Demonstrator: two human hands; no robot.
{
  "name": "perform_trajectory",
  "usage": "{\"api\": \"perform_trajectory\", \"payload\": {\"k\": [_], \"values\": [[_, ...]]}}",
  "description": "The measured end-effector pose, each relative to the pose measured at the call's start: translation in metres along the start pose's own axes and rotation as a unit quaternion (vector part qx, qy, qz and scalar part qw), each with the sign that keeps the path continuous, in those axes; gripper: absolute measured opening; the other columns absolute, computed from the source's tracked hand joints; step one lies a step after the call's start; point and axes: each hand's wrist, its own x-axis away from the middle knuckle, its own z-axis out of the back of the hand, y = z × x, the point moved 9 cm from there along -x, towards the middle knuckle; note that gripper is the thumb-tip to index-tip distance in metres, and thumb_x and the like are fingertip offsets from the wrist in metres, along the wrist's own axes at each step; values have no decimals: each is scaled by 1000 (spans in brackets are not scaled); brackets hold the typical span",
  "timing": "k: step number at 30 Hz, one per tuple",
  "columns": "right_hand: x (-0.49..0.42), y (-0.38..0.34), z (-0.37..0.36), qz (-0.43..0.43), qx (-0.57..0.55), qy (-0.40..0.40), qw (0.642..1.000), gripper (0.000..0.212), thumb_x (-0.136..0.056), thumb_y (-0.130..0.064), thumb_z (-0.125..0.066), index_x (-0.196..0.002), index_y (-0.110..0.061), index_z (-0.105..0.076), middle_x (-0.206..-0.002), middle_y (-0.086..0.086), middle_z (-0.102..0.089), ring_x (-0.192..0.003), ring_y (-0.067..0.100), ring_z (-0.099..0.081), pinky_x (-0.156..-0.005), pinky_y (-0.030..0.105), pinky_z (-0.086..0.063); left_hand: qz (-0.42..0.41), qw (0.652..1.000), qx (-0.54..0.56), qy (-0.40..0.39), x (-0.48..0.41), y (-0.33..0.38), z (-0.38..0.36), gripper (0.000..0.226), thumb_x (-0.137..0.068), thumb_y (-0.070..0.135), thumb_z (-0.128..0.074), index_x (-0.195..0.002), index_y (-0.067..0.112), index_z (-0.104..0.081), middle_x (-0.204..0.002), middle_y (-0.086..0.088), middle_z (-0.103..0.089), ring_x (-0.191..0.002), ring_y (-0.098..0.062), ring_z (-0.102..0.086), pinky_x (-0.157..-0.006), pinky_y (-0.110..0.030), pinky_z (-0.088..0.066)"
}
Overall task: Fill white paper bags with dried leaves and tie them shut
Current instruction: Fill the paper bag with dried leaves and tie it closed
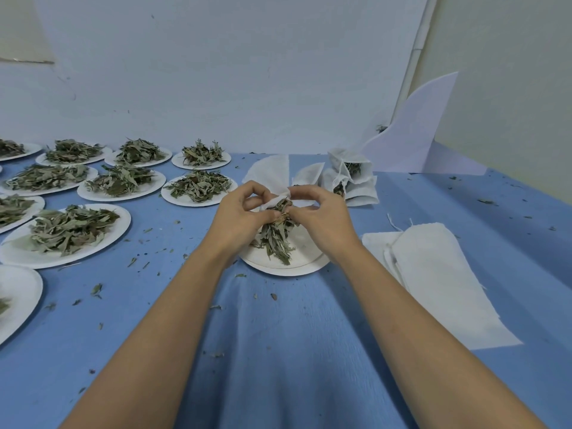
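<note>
Both my hands meet above a white paper plate (288, 267) in the middle of the blue table. My left hand (244, 215) and my right hand (322, 215) pinch the mouth of a small white paper bag (274, 202), and a bunch of dried leaves (275, 239) hangs between my fingers, partly in the bag's mouth and trailing down onto the plate. Most of the bag is hidden behind my fingers. A pile of filled bags (351, 178) lies behind my right hand.
Several white plates heaped with dried leaves (74, 230) cover the table's left side. A stack of flat empty bags (433, 274) lies at the right. More white sheets (269, 168) lie behind the hands. Leaf crumbs are scattered over the blue cloth (278, 351).
</note>
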Motion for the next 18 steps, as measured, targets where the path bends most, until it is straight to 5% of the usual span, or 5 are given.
{"api": "perform_trajectory", "payload": {"k": [6, 10, 14, 18], "values": [[1, -4, -2, 12, 23, 19, 999, 22, -80, -1, -67, -85, -21, -64, -82, -5, -64, -77, 10, -62, -75, 28, -53, -26, 998, -38, 43, 0, 5, 4, 30, -76, -9, -69, -74, 16, -54, -80, 7, -67, -66, 6, -61, -57, -9, -45], [5, -6, -4, 29, 69, 64, 995, 15, -81, -7, -67, -86, -18, -58, -76, -6, -58, -64, 2, -51, -62, 13, -44, -49, 992, -66, 101, 2, 6, 6, 29, -77, -2, -71, -73, 22, -54, -84, 8, -66, -64, 9, -56, -62, -8, -43], [10, -13, -9, 58, 93, 96, 989, 14, -83, -10, -65, -88, -17, -54, -78, -6, -57, -68, 6, -50, -68, 23, -45, -65, 981, -82, 165, 4, 6, 13, 29, -79, 7, -72, -70, 26, -52, -83, 13, -68, -68, 5, -55, -68, -17, -43], [9, -12, -16, 44, 43, 57, 996, 8, -85, -12, -66, -87, -18, -61, -80, -7, -61, -73, 5, -55, -69, 15, -48, -68, 971, -82, 216, 6, 5, 24, 30, -80, 5, -69, -67, 25, -51, -79, 14, -66, -78, 10, -58, -70, -8, -44]]}}
